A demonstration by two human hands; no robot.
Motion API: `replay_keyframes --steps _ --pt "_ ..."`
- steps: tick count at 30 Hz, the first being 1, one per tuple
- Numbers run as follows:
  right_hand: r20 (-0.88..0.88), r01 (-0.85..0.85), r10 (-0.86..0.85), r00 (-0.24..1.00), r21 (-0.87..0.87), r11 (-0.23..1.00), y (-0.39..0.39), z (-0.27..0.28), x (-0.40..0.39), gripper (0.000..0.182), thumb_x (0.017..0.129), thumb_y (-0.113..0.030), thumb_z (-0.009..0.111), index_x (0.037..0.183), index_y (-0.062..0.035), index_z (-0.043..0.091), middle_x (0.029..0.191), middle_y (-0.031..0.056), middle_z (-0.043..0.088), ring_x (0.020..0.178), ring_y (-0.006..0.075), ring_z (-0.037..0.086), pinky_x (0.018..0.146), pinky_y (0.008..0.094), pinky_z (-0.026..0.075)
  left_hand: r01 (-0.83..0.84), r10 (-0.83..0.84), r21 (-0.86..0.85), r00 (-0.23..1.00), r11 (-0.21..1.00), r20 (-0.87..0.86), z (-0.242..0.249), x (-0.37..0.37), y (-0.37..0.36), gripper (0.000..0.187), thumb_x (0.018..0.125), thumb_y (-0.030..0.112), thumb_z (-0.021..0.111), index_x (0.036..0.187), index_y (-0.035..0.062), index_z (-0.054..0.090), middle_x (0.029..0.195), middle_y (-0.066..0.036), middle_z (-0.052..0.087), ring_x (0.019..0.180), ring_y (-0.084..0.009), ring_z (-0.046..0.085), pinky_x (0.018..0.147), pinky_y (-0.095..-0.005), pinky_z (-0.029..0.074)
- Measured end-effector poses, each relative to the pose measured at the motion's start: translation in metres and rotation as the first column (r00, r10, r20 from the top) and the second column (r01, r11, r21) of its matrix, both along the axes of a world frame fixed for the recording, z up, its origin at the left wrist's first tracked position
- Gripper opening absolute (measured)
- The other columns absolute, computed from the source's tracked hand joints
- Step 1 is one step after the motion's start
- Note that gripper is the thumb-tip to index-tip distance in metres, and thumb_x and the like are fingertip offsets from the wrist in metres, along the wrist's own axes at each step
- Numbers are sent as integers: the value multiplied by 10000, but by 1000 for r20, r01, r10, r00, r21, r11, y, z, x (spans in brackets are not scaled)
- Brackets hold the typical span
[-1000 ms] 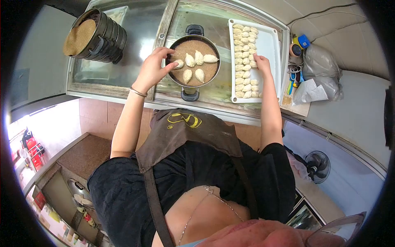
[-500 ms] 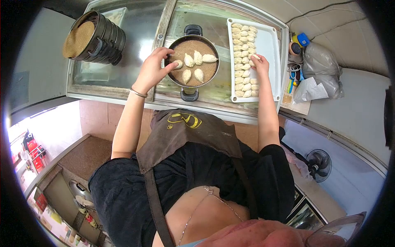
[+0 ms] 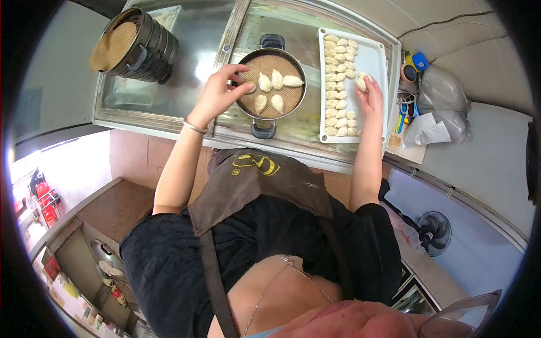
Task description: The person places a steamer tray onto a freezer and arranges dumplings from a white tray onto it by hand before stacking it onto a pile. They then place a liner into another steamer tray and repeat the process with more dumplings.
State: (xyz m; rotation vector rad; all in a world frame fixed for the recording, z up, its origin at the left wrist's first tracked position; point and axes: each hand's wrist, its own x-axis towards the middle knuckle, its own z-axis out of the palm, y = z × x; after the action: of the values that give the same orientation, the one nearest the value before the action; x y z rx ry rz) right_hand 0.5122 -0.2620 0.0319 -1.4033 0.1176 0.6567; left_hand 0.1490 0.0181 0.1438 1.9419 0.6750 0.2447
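Note:
A round two-handled steamer pan [image 3: 271, 115] with a brown mesh liner holds several pale pleated dumplings [image 3: 276, 103]. My left hand [image 3: 221, 93] reaches over its left rim, with thumb and fingers apart. The thumb tip is at a dumpling by that edge, which it partly hides. On the right, a white tray [image 3: 372, 50] carries rows of dumplings [image 3: 331, 89]. Above the tray, my right hand [image 3: 371, 97] is closed on one dumpling [image 3: 362, 82] between its fingertips, to the right of the rows.
Stacked steamer pans [image 3: 149, 53] stand at the left on the glass-topped counter [image 3: 194, 67]. Right of the tray are grey plastic bags [image 3: 442, 93], a white paper [image 3: 431, 128], and small tools with blue and yellow handles [image 3: 401, 119]. A black fan [image 3: 434, 232] is lower right.
My right hand has moved to the right, away from the rows, with a dumpling in its fingers. My left hand stays at the pan's left edge. The whole view has shifted slightly.

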Motion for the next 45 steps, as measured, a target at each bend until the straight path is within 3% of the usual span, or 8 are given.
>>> replay_keyframes --steps 4,14,19,21,24,28,40,45 --pt "133 -130 105 986 195 972 69 83 -86 340 932 -69 636 1244 -31 508 1140 92 629 1002 206 636 822 436 576 86 62 -573 970 815 234 0 31 -34 498 869 151 744 1290 33 507 1186 -96 590 938 -136 652 779 -272 549" --pt "117 -342 323 939 392 854 154 100 -200 333 895 -41 678 1190 -1 528 1123 117 645 1008 166 632 879 287 525 -24 418 -892 889 451 187 -4 37 -44 361 917 78 665 1240 -12 532 1136 -105 647 991 -162 666 900 -261 556" --pt "345 -490 398 850 240 838 164 106 -159 383 875 -88 705 1206 -14 529 1070 123 667 935 162 661 826 290 534 -152 399 -756 904 637 154 -2 27 -7 339 884 87 694 1198 5 596 1090 -80 672 955 -118 660 822 -257 557" --pt "457 -527 794 400 -594 608 165 118 -149 436 844 -166 728 1216 -55 529 991 140 680 840 182 682 741 309 547 -76 83 125 995 989 -54 11 26 6 317 822 92 706 1128 36 643 1059 -108 676 924 -170 680 764 -316 557" --pt "438 -403 892 116 -800 445 179 104 -144 467 785 -239 757 1169 -83 542 879 155 680 791 271 684 709 374 538 169 -54 559 975 812 -217 -1 41 16 308 764 100 685 1069 59 667 999 -150 670 881 -278 687 727 -394 547" --pt "375 -277 927 -1 -891 360 193 93 -148 433 778 -254 685 1158 -103 543 871 189 696 871 384 674 765 486 536 369 -128 508 885 778 -448 -5 60 22 244 734 99 666 975 61 654 888 -157 668 839 -359 661 732 -446 540" --pt "421 -426 907 -7 -822 378 188 89 -154 373 847 -289 645 1167 -118 563 887 170 698 834 386 672 732 501 531 333 -217 553 939 764 -265 -26 47 24 135 767 128 631 891 76 625 888 -121 670 843 -342 656 710 -456 531" --pt "428 -180 903 -47 -892 414 187 88 -157 238 893 -252 610 1078 -112 665 921 154 701 856 365 665 748 470 528 371 -249 597 927 711 -279 -26 43 26 158 752 138 642 889 60 633 901 -110 670 852 -345 657 724 -449 527"
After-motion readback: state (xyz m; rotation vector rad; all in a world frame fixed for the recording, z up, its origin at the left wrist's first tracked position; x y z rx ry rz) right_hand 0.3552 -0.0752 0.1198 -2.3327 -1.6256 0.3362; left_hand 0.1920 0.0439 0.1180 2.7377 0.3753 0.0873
